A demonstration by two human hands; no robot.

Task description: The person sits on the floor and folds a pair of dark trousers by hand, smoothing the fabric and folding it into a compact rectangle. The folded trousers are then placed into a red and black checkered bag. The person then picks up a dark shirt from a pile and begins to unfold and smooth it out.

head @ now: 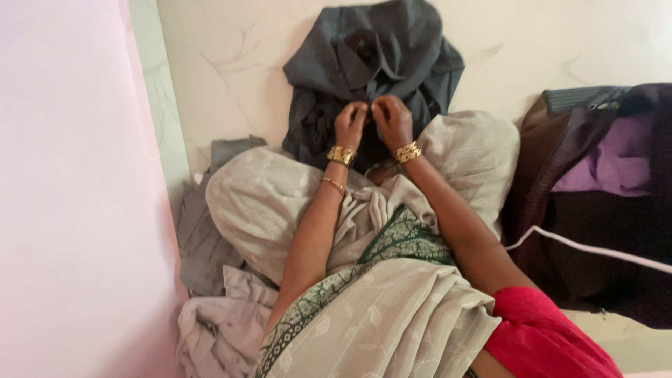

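Here, both hands [371,124] pinch a dark grey garment [374,63] lying on pale marble floor [231,56] beside a pink wall [70,189].

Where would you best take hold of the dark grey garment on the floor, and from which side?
Judging by its pose, at the near edge of the dark grey garment, where the left hand and right hand already pinch the fabric. Come from the person's side: the far part lies crumpled and bunched against the pale floor.

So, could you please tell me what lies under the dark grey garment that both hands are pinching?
Under the dark grey garment is pale marbled floor. Its lower edge disappears behind the left hand, right hand and draped knees, so that part stays hidden.
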